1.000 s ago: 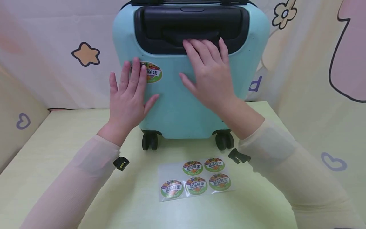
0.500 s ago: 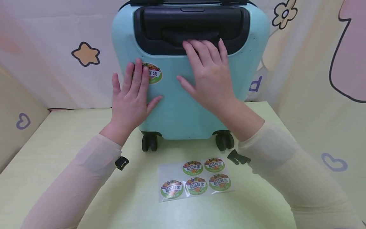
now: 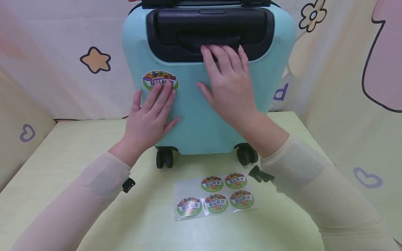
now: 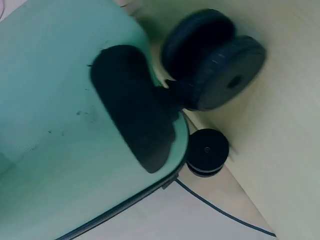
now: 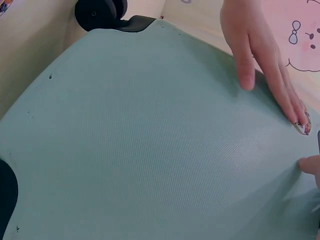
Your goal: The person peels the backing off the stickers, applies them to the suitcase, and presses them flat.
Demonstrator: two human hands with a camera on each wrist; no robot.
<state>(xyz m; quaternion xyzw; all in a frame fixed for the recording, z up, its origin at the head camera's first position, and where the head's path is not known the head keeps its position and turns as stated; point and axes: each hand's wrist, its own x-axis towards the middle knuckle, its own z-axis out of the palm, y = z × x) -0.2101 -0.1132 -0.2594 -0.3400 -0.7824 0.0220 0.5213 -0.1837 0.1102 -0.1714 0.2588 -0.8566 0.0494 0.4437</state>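
A light-blue suitcase (image 3: 201, 136) stands upright with its black handle panel (image 3: 163, 50) at the top. On its upper left lies an oval fruit-picture sticker (image 3: 157, 76). My left hand (image 3: 146, 120) has its fingers extended, fingertips over the sticker's lower part, thumb spread to the right. In the right wrist view the left hand (image 5: 257, 55) lies along the suitcase side. My right hand (image 3: 230, 82) rests on the suitcase front, fingertips on the lower part of the handle panel and thumb out to the left. Only a fingertip (image 5: 310, 164) of it shows in the right wrist view.
A clear sheet (image 3: 185, 186) with several matching round stickers lies on the pale table (image 3: 125, 219) before the suitcase. Black caster wheels (image 3: 164, 158) stand on the tabletop. Behind hangs a patterned cloth (image 3: 62, 59).
My left hand has slid down and slightly right, uncovering the top and left of the sticker. My right hand has stayed nearly in place.
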